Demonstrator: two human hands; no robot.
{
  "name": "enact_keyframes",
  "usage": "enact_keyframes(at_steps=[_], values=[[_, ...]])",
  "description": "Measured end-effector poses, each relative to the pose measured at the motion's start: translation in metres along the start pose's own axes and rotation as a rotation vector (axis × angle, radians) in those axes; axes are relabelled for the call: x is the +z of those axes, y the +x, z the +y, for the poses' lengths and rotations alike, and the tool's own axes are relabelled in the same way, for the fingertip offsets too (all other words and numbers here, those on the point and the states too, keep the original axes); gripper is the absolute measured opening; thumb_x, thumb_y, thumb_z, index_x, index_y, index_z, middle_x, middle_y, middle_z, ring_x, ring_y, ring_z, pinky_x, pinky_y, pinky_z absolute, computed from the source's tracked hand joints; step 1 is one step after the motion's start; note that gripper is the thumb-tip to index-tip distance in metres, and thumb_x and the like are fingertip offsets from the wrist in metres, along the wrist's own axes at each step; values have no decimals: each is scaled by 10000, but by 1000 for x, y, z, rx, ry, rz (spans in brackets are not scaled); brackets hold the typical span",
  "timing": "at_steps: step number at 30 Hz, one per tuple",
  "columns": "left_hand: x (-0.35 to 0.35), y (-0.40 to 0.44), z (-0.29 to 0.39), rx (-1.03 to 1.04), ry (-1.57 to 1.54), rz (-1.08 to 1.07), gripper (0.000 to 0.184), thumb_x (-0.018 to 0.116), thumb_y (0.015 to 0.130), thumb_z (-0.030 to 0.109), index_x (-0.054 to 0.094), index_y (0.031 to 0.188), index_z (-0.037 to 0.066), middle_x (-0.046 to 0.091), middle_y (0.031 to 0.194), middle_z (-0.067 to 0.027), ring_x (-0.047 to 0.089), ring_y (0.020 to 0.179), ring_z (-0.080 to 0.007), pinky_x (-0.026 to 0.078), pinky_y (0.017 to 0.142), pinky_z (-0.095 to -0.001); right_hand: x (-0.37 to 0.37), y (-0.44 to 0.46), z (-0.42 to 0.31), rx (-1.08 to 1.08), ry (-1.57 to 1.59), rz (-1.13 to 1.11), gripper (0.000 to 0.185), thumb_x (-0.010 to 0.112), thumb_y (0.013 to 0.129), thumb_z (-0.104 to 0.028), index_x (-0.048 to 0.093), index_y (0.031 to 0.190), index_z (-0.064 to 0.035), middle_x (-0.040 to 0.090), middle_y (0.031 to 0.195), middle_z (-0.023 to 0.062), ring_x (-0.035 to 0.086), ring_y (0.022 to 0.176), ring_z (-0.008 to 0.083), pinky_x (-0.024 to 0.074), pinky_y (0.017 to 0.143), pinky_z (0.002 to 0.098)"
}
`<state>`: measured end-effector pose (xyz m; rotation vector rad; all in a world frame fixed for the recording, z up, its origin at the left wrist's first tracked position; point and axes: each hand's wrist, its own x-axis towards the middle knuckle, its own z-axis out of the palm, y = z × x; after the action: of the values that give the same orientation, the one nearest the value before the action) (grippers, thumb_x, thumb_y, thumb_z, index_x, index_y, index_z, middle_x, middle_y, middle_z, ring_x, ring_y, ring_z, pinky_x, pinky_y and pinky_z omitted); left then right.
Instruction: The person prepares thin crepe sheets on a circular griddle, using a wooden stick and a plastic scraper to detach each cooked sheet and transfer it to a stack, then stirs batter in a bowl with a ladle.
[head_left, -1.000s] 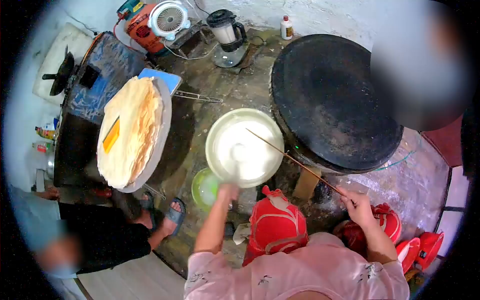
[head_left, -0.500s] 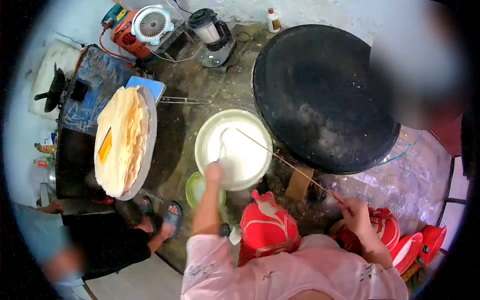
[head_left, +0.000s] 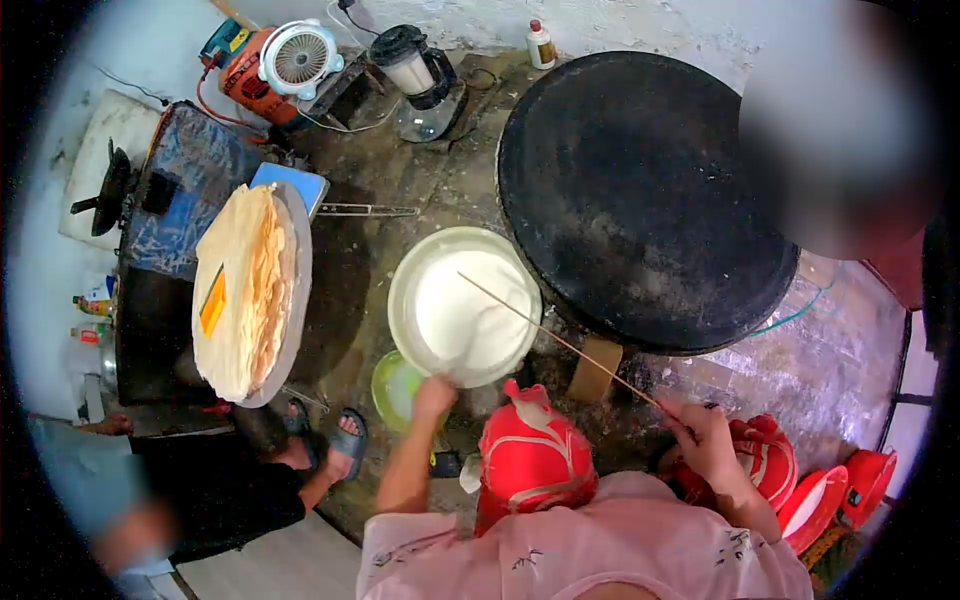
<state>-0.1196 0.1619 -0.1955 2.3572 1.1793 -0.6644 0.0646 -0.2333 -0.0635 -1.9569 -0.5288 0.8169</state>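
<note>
My right hand [head_left: 697, 432] is closed around the end of a long thin wooden stick [head_left: 560, 340]. The stick slants left, and its far tip is over the white batter [head_left: 465, 305] in a pale green basin [head_left: 402, 340]. My left hand [head_left: 435, 396] is closed at the basin's near left rim, beside a smaller bright green bowl [head_left: 383, 390]. What its fingers hold, if anything, is hidden. To the right of the basin lies a large round black griddle [head_left: 640, 200].
A thick stack of thin pancakes [head_left: 235, 300] stands at left. Behind are a blender [head_left: 410, 75], fan [head_left: 300, 60], orange gas cylinder [head_left: 250, 85] and bottle [head_left: 541, 46]. A person in sandals [head_left: 349, 440] is at lower left. Red cloth [head_left: 535, 445] covers my knees.
My left hand has moved down from over the batter to the basin's near rim, and the handle seen in the batter no longer shows. The stick has shifted slightly left.
</note>
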Motion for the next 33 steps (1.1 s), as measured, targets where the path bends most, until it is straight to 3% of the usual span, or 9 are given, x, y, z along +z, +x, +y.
enact_keyframes(at_steps=[4, 6, 9, 13, 15, 18, 26, 29, 33], values=[[-21, 57, -15, -141, 78, -69, 275, 507, 758, 147, 638, 970, 29, 603, 921, -252, 592, 883, -365, 476, 764, -426, -2, -2, 0, 29, -286, -4, 399, 568, 769, 6, 597, 1134, -153, 643, 972, 127, 605, 900, 289, 304, 928, 478], [26, 101, -12, -68, -68, 240, 260, 506, 753, 143, 643, 940, 25, 602, 895, -258, 593, 865, -374, 478, 750, -429, 1, -3, 1, -75, -338, 21, 349, 579, 783, -13, 599, 1119, -105, 640, 972, 144, 614, 885, 290, 422, 848, 388], [50, 43, -11, 111, -37, 120, 264, 508, 774, 175, 641, 946, 25, 608, 922, -243, 595, 887, -362, 463, 784, -442, 1, 2, -7, -185, -265, 38, 322, 593, 788, -51, 601, 1108, -85, 640, 969, 144, 625, 855, 282, 471, 747, 313], [3, 55, -67, -40, 13, -17, 272, 511, 789, 206, 640, 936, 17, 618, 934, -224, 606, 906, -325, 474, 780, -418, -3, 1, -5, -134, -271, 38, 324, 589, 786, -37, 603, 1106, -88, 640, 971, 144, 625, 845, 287, 470, 760, 328], [-23, 67, -14, -242, 66, 102, 268, 500, 800, 224, 642, 886, 14, 621, 933, -215, 603, 900, -342, 478, 766, -415, -1, -1, -1, -175, -330, 37, 350, 585, 773, -9, 596, 1115, -83, 638, 964, 153, 625, 834, 296, 475, 747, 323], [48, 89, -3, 24, -38, 136, 264, 503, 791, 227, 636, 856, 8, 602, 963, -232, 590, 909, -353, 475, 748, -427, 4, 1, 4, -138, -270, -3, 368, 590, 766, -13, 591, 1126, -91, 639, 950, 157, 626, 830, 292, 471, 746, 327], [-24, 55, -19, -135, 71, 116, 241, 523, 769, 209, 637, 883, 29, 613, 903, -229, 614, 831, -339, 486, 715, -446, 0, 0, 3, -96, -322, -15, 411, 582, 746, 24, 586, 1137, -104, 631, 957, 164, 625, 833, 294, 473, 731, 337], [84, 128, -41, 35, -11, 269, 212, 522, 747, 158, 639, 859, 23, 611, 917, -228, 609, 854, -343, 485, 733, -443, 6, -1, 3, -167, -311, 9, 405, 577, 756, 18, 587, 1138, -115, 633, 954, 161, 627, 829, 294, 478, 714, 327], [27, 26, -33, 18, 17, 44, 206, 528, 740, 151, 641, 847, 16, 618, 916, -208, 603, 860, -350, 487, 727, -433, 3, 2, -5, -183, -277, 36, 365, 575, 790, -25, 586, 1140, -130, 635, 905, 159, 633, 808, 302, 485, 694, 344]])
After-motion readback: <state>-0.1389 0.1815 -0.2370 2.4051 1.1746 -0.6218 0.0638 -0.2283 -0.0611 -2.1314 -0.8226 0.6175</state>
